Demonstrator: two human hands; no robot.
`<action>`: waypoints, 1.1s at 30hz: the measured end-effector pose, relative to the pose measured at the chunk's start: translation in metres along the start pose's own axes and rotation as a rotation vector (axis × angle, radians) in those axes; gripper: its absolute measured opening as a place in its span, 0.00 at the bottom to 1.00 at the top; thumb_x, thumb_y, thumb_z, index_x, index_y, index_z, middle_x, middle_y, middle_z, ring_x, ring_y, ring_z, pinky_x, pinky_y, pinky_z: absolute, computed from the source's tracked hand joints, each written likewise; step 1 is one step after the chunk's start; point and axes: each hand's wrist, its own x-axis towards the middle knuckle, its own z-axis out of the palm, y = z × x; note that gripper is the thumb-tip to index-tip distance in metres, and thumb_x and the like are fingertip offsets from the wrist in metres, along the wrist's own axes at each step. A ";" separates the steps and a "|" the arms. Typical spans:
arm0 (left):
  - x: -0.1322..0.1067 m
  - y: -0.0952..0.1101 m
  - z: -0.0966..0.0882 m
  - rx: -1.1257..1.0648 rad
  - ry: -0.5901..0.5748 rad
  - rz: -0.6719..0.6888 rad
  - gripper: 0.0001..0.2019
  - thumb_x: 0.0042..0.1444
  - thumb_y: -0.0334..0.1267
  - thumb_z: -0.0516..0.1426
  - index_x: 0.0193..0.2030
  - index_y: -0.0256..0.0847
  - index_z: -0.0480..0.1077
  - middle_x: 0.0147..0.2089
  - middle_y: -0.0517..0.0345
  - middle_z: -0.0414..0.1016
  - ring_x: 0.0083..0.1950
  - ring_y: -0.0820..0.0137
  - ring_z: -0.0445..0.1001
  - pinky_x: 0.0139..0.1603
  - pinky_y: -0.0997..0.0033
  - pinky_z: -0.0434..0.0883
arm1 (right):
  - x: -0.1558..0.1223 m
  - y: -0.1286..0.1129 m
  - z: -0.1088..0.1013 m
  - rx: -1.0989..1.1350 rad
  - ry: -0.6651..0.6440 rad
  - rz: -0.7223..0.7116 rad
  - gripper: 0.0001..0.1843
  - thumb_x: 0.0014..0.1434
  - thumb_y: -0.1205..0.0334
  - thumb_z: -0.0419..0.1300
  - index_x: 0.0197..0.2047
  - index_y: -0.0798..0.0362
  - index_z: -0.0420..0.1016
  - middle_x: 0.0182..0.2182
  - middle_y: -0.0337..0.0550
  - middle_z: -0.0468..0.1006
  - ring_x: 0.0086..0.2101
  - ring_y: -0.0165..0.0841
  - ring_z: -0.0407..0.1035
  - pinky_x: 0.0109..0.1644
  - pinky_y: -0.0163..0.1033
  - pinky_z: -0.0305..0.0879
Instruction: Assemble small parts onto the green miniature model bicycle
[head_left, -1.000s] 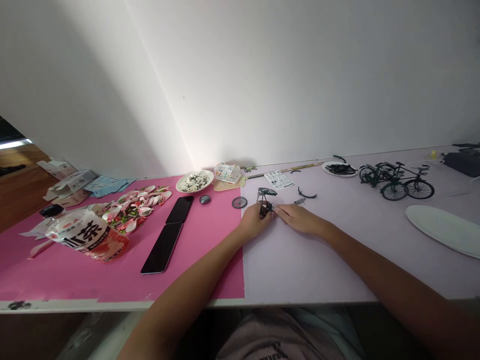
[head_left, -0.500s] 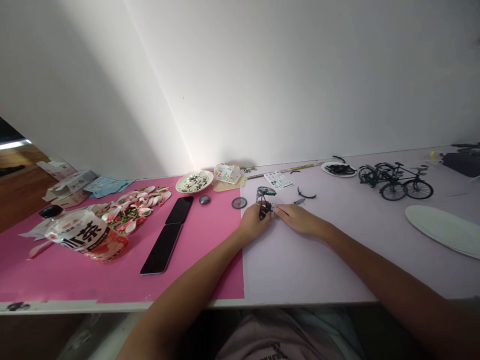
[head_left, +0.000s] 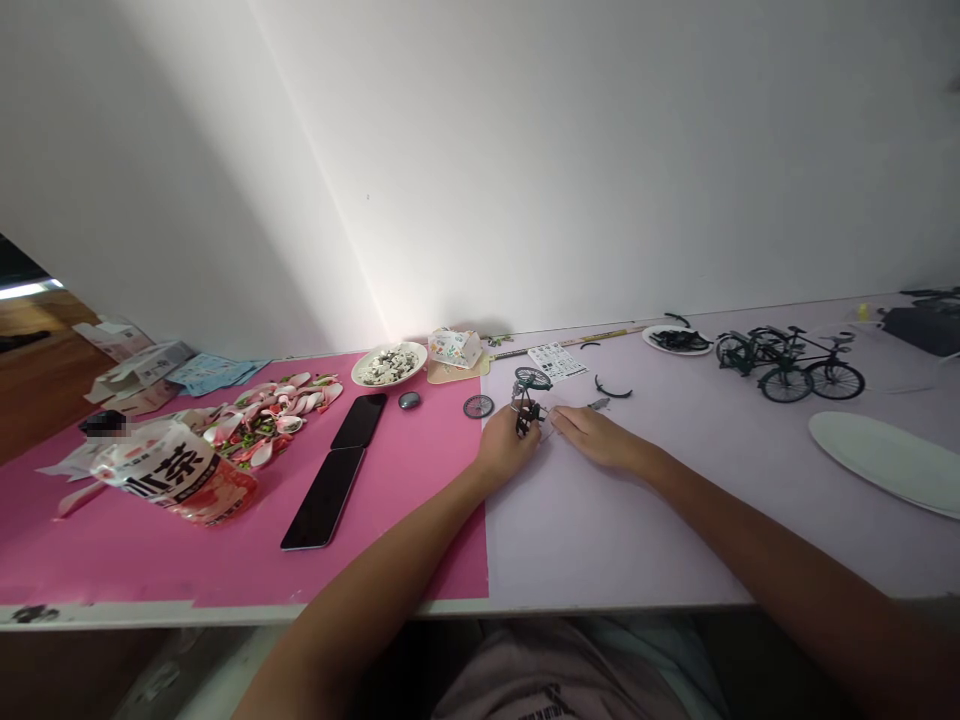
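Left hand (head_left: 508,447): fingers pinch the part-built model bicycle (head_left: 527,402), holding it upright on the lilac counter (head_left: 600,530), just past the pink mat (head_left: 225,540).
Right hand (head_left: 592,436): lies low, fingertips drawn together at the model's base; I cannot tell whether they nip a small piece.
Nearby: loose wheel (head_left: 478,405) just left of the model; curved mudguard (head_left: 613,389) and instruction sheet (head_left: 556,359) behind it.
Doing it well: likely a steady left grip, fingertip work only, and gentle pressure on the thin frame.
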 end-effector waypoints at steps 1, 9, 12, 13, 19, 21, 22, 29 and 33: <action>0.000 0.000 0.000 0.003 0.000 -0.001 0.13 0.60 0.36 0.56 0.51 0.40 0.72 0.40 0.53 0.80 0.36 0.67 0.76 0.38 0.69 0.71 | 0.000 0.000 0.000 0.008 0.010 -0.002 0.22 0.73 0.46 0.42 0.30 0.48 0.57 0.26 0.36 0.67 0.29 0.34 0.61 0.36 0.40 0.57; -0.001 0.005 -0.003 0.003 -0.013 -0.018 0.12 0.60 0.36 0.56 0.50 0.40 0.72 0.40 0.54 0.80 0.35 0.68 0.75 0.36 0.70 0.70 | -0.003 -0.012 -0.004 0.088 0.186 -0.002 0.20 0.73 0.47 0.43 0.32 0.47 0.56 0.24 0.34 0.63 0.26 0.33 0.57 0.33 0.39 0.54; -0.001 0.006 -0.003 0.004 -0.012 -0.025 0.14 0.60 0.36 0.56 0.52 0.40 0.72 0.40 0.53 0.80 0.34 0.68 0.75 0.36 0.70 0.70 | -0.002 -0.012 -0.003 0.074 0.205 -0.040 0.19 0.72 0.49 0.43 0.34 0.48 0.64 0.28 0.37 0.69 0.28 0.34 0.61 0.35 0.39 0.57; -0.001 0.005 -0.003 0.006 -0.010 -0.028 0.14 0.60 0.36 0.56 0.53 0.40 0.72 0.40 0.53 0.80 0.34 0.68 0.75 0.36 0.70 0.70 | -0.001 -0.012 -0.002 0.069 0.209 -0.041 0.18 0.72 0.49 0.44 0.36 0.48 0.66 0.28 0.37 0.71 0.29 0.34 0.62 0.35 0.39 0.57; -0.002 0.004 -0.002 -0.002 -0.006 -0.015 0.14 0.60 0.36 0.56 0.52 0.40 0.71 0.40 0.54 0.80 0.32 0.70 0.74 0.33 0.71 0.68 | 0.001 -0.007 0.004 0.090 0.248 -0.012 0.12 0.67 0.48 0.54 0.44 0.47 0.68 0.30 0.35 0.73 0.27 0.32 0.63 0.33 0.37 0.56; -0.002 0.004 -0.002 -0.024 -0.017 -0.003 0.14 0.60 0.35 0.56 0.52 0.40 0.71 0.40 0.54 0.80 0.32 0.70 0.74 0.33 0.71 0.69 | 0.001 -0.007 0.005 0.098 0.235 -0.007 0.13 0.66 0.47 0.55 0.43 0.48 0.69 0.29 0.35 0.73 0.27 0.32 0.62 0.32 0.37 0.56; -0.002 0.005 -0.002 -0.034 -0.026 0.008 0.14 0.60 0.35 0.56 0.52 0.40 0.71 0.40 0.54 0.80 0.32 0.70 0.74 0.33 0.71 0.69 | 0.001 -0.007 0.005 0.103 0.226 -0.002 0.14 0.66 0.47 0.55 0.42 0.48 0.70 0.29 0.35 0.73 0.26 0.31 0.62 0.32 0.37 0.55; -0.002 0.004 -0.001 -0.062 -0.088 0.060 0.13 0.60 0.36 0.56 0.52 0.41 0.72 0.40 0.56 0.79 0.32 0.72 0.73 0.34 0.73 0.69 | 0.003 -0.005 0.006 0.074 0.226 0.009 0.17 0.64 0.43 0.56 0.37 0.49 0.71 0.22 0.34 0.68 0.23 0.31 0.58 0.28 0.37 0.50; -0.003 0.003 -0.002 -0.069 -0.101 0.060 0.14 0.60 0.36 0.56 0.53 0.41 0.71 0.41 0.56 0.79 0.33 0.71 0.73 0.35 0.73 0.70 | 0.003 -0.003 0.006 0.052 0.220 0.029 0.17 0.64 0.43 0.55 0.38 0.49 0.72 0.23 0.35 0.69 0.24 0.32 0.60 0.29 0.37 0.52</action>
